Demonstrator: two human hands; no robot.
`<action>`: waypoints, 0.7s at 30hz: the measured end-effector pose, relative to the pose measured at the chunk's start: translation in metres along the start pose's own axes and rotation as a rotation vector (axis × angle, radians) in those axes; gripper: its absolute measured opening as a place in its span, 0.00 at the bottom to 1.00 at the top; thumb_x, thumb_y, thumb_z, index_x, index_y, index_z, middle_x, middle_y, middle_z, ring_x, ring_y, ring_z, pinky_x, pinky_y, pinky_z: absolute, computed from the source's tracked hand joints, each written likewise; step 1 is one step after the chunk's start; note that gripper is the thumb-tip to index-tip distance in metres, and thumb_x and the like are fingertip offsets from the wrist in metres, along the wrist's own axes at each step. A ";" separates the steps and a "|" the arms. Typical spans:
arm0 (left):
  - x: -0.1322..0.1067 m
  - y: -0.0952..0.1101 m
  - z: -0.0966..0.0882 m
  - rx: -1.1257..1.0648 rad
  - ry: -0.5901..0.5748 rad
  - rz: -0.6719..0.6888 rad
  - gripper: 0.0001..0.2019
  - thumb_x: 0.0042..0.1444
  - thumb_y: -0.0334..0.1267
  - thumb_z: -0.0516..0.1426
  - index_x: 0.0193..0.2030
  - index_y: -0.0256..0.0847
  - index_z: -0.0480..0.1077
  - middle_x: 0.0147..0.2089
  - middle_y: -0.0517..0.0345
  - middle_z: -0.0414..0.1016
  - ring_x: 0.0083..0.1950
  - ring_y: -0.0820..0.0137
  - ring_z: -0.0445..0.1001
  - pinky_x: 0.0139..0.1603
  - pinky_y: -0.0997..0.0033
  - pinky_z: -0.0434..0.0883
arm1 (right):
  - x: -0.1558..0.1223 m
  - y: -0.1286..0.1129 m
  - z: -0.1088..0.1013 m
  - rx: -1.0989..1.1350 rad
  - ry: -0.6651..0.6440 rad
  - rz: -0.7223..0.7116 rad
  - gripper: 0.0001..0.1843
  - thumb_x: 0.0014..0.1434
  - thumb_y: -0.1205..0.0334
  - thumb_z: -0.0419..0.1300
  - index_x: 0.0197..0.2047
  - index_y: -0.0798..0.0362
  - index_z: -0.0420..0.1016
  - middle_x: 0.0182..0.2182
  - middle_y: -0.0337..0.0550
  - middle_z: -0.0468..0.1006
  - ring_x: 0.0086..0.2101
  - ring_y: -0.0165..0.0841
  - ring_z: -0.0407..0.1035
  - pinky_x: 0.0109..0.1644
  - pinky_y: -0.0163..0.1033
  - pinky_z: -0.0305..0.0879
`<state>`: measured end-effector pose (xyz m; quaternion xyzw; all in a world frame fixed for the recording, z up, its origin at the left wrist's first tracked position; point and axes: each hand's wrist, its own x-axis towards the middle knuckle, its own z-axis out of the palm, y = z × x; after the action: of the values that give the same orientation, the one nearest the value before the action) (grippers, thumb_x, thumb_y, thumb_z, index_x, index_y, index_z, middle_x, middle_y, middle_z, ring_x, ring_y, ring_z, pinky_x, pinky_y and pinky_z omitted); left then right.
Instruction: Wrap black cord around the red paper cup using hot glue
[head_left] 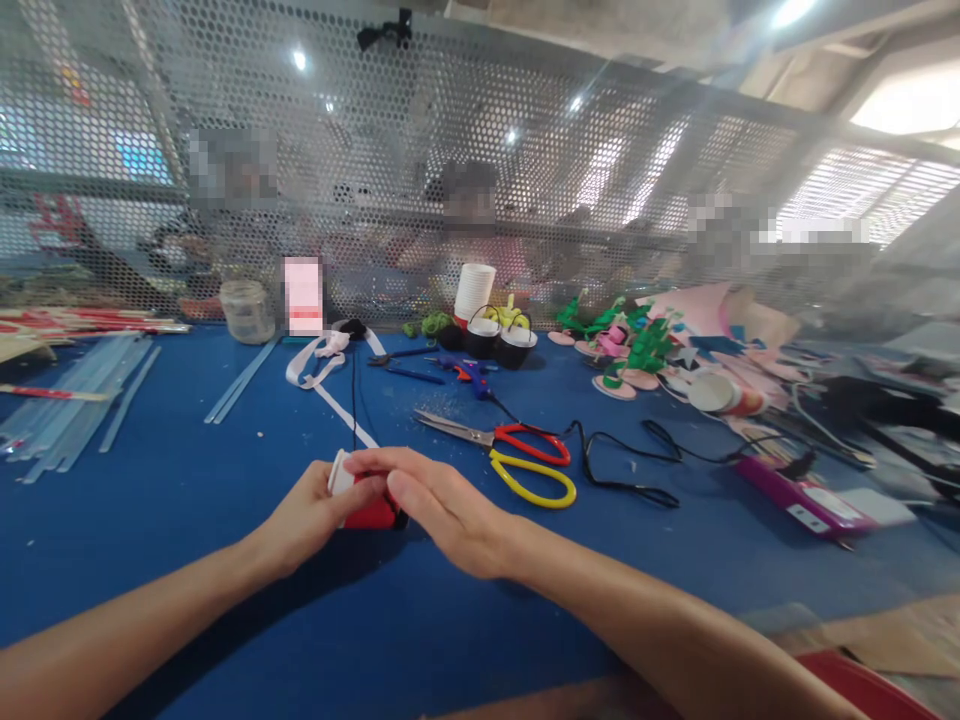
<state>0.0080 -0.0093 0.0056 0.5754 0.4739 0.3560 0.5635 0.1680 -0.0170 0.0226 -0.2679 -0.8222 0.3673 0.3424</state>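
Observation:
A red paper cup point(367, 516) with a white rim lies on its side between my two hands, low over the blue table. My left hand point(300, 515) is closed around the rim end. Over the cup's top side reaches my right hand point(450, 510), its fingers together and pressed on it, hiding much of the cup. Black material shows at the cup's base end. A thin black cord point(355, 400) runs from the cup toward the back. Just right of my hands lie large scissors point(491, 440) with one red and one yellow handle, blades apart.
Clear glue sticks point(82, 400) lie at left beside a jar point(247, 312). White ribbon point(304, 365), pliers point(409, 370) and a blue glue gun point(471, 372) lie ahead. Stacked cups point(475, 292), green craft plants point(649, 345) and a purple power strip point(802, 497) are farther right.

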 end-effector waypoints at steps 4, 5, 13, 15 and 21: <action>0.001 -0.003 0.000 0.030 0.047 -0.045 0.15 0.42 0.45 0.57 0.16 0.36 0.63 0.14 0.67 0.58 0.17 0.80 0.53 0.18 0.79 0.50 | 0.024 0.018 -0.023 -0.242 0.140 0.116 0.16 0.60 0.61 0.41 0.42 0.56 0.67 0.40 0.43 0.73 0.41 0.28 0.66 0.46 0.33 0.59; 0.001 -0.003 0.001 0.032 0.054 -0.053 0.14 0.42 0.45 0.57 0.17 0.36 0.63 0.14 0.67 0.58 0.17 0.79 0.54 0.19 0.79 0.51 | 0.033 0.026 -0.035 -0.382 0.204 0.214 0.15 0.59 0.60 0.43 0.41 0.55 0.68 0.38 0.42 0.74 0.39 0.28 0.66 0.44 0.32 0.60; 0.002 -0.003 -0.003 0.086 0.010 -0.073 0.15 0.44 0.47 0.55 0.20 0.35 0.65 0.17 0.65 0.61 0.20 0.77 0.57 0.22 0.78 0.53 | 0.078 0.115 -0.112 -0.677 0.297 0.824 0.16 0.55 0.61 0.53 0.46 0.58 0.64 0.44 0.48 0.67 0.41 0.35 0.65 0.41 0.44 0.63; 0.003 -0.005 -0.005 0.112 0.004 -0.085 0.16 0.44 0.49 0.55 0.20 0.35 0.65 0.16 0.66 0.60 0.20 0.76 0.57 0.22 0.77 0.52 | 0.078 0.127 -0.113 -0.654 0.297 0.897 0.16 0.56 0.61 0.52 0.47 0.57 0.63 0.44 0.47 0.66 0.40 0.34 0.65 0.41 0.44 0.64; 0.004 -0.006 -0.008 0.115 0.013 -0.078 0.16 0.44 0.48 0.55 0.20 0.36 0.63 0.17 0.66 0.60 0.21 0.77 0.56 0.22 0.77 0.52 | 0.061 0.115 -0.111 -0.495 0.388 0.890 0.15 0.56 0.61 0.52 0.46 0.59 0.64 0.41 0.47 0.68 0.38 0.33 0.66 0.39 0.42 0.65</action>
<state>0.0011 -0.0035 0.0005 0.5856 0.5192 0.3098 0.5399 0.2360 0.1397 0.0093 -0.7254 -0.6132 0.2162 0.2261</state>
